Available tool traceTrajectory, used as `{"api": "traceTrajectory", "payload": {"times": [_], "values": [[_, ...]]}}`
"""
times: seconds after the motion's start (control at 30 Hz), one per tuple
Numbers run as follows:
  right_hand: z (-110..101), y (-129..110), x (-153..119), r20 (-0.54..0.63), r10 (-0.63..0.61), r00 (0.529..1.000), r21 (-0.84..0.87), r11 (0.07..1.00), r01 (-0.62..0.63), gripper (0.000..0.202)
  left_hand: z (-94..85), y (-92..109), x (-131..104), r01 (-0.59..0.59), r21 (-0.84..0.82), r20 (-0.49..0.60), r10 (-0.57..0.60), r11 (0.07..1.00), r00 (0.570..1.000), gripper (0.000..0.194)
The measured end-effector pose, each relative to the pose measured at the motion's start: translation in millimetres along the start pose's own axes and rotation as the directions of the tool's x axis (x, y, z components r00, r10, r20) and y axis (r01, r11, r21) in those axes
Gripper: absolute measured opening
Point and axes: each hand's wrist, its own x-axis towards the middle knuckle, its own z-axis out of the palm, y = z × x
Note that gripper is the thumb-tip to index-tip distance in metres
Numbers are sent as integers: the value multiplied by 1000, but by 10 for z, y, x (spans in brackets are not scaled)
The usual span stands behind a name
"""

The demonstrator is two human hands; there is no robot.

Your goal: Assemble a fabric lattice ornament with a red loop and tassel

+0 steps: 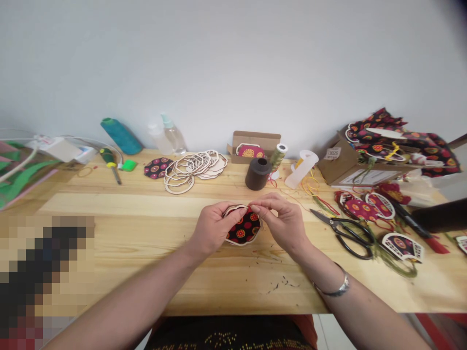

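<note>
My left hand (213, 226) is closed on a scallop-edged ornament (241, 233), a pale wooden frame around black cloth with red and orange flower rounds. The thumb presses on its front; the fingers behind it are hidden. At its upper right edge, my right hand (286, 221) pinches thumb and fingertips together. A bit of red shows there, too small to name. To the right of that hand lie black-handled scissors (332, 222), blades slightly apart. Beyond the ornament stands a black thread cone (258, 175), apart from both hands.
Wooden frames (199, 167) lie stacked beside patterned cloth (157, 167). A screwdriver (109, 160) and a teal thread spool (122, 136) are at the left. A cardboard box (337, 165) full of cloth stands at the right, with finished ornaments (361, 209) in front. Dark scraps (284, 282) dot the table.
</note>
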Motion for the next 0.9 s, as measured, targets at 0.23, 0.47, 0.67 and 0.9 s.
{"api": "traceTrajectory", "payload": {"times": [0.23, 0.47, 0.67, 0.9], "values": [[-3, 8, -8, -2, -48, 999, -55, 997, 48, 12, -1, 1, -2, -23, 21, 3, 23, 1000, 1000, 32], [-12, -10, -8, 15, -198, 980, -171, 965, 198, 14, 7, 16, 7, -42, 38, 3, 42, 998, 999, 29], [-15, -20, -3, 42, -259, 965, -256, 931, 261, 15, 10, 21, -6, -50, 68, 3, 50, 996, 999, 30], [-29, -8, -32, 112, -362, 925, -371, 849, 377, 16, 22, 21, 4, -66, 94, -20, 68, 993, 997, 27]]}}
